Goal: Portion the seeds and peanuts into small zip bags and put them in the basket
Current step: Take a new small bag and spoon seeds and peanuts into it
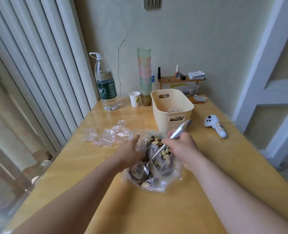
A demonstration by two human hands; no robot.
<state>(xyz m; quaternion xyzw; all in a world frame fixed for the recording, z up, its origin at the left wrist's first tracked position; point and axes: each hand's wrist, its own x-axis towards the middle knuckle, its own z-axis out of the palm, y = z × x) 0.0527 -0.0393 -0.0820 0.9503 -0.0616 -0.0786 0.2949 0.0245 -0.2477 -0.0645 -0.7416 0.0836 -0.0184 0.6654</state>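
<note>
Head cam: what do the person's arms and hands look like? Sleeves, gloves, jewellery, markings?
Both forearms are bare as far as the frame shows, with no sleeve edge in view. The left hand and the right hand wear no gloves. No watch, bracelet or ring shows on the visible sides, and no markings or cables. The picture is slightly soft, so fine details such as the nails cannot be made out.

Back-left on the wooden table [75,166] stands a tall water bottle [105,85], green label, upright. Just right of it, 1 small paper cup [135,99], and beside that a tall stack of pastel cups [145,75]. A low wooden shelf [180,79] against the wall carries what look like nail-polish bottles [177,72]. Far right, a white controller [216,125] lies flat.
</note>
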